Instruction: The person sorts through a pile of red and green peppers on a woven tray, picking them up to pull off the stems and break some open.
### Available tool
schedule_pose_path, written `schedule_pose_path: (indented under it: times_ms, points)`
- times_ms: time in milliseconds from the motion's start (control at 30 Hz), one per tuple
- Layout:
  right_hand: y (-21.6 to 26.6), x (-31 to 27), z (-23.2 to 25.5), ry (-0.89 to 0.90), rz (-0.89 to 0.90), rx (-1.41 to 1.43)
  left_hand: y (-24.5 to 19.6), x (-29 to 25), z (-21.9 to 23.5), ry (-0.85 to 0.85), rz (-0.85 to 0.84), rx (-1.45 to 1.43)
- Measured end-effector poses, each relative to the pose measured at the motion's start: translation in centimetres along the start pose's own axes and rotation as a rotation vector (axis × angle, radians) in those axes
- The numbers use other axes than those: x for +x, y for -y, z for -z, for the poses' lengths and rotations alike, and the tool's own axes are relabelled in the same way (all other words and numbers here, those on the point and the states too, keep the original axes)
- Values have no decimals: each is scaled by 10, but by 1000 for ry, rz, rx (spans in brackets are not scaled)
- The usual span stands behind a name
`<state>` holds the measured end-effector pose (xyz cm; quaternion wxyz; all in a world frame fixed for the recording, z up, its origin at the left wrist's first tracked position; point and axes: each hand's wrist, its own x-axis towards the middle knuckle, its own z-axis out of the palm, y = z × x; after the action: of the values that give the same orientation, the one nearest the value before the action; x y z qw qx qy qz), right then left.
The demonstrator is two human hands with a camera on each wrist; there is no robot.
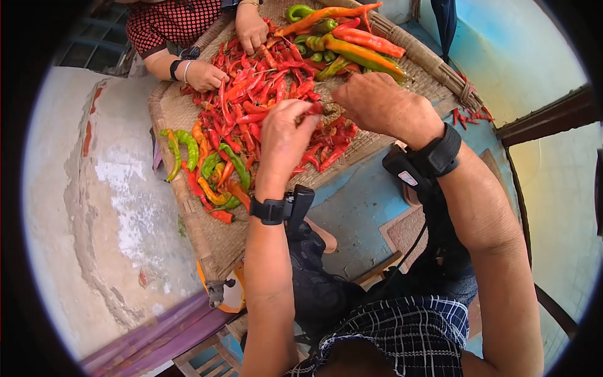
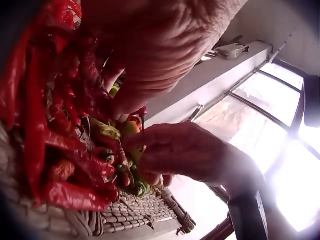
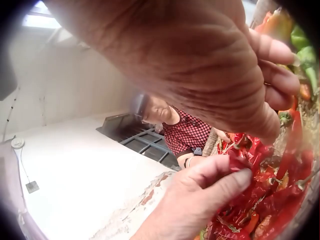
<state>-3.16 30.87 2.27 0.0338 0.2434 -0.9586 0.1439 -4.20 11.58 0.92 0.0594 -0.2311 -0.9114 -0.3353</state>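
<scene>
My left hand pinches a red chili pepper between thumb and fingers, over the heap of red chili peppers. In the left wrist view a thin stem with a reddish base juts from below that hand toward the right one. My right hand hovers just right of the held pepper, near the large green and orange peppers. Its fingers bend loosely in the right wrist view, with nothing visible between them. All the peppers lie on a woven tray.
Across the tray, another person's two hands work in the red heap. Mixed green and orange peppers lie along the left side. Several red bits lie on the blue surface past the tray's right edge. A peeling wall stands left.
</scene>
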Motion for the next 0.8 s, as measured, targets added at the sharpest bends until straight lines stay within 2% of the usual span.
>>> schedule_pose_path:
  times_ms: [67,100,133,200,233,300,400,533,600,633,700,733,800]
  points:
    - [-1,-1,2,-6,3,4,5,7,10,-52,197,-216]
    - [-1,-2,3,-10,12,5,10,8,17,-56,198,-215]
    - [-1,-2,4,-10,10,4,15,10,26,-5,336,-264]
    - [1,-2,6,28,-18,4,19,9,29,-111,368,-442]
    - [2,-1,9,27,-18,4,18,9,29,-111,367,-441]
    - [5,-1,16,151,-55,-59,17,7,31,-165,409,-582]
    - [4,-1,13,134,-43,-66,15,6,28,-104,460,-725]
    - [4,0,11,158,-62,-60,9,6,28,-125,472,-695]
    - [3,-2,7,23,-12,-17,12,6,26,-181,310,-726]
    - [4,-2,9,25,-12,-15,11,5,27,-180,313,-726]
    - [7,-1,16,158,-60,-62,7,5,28,-223,257,-803]
    - [5,-1,12,159,-59,-62,7,6,29,-223,258,-803]
    - [1,-2,3,11,-20,-27,7,7,30,-235,257,-717]
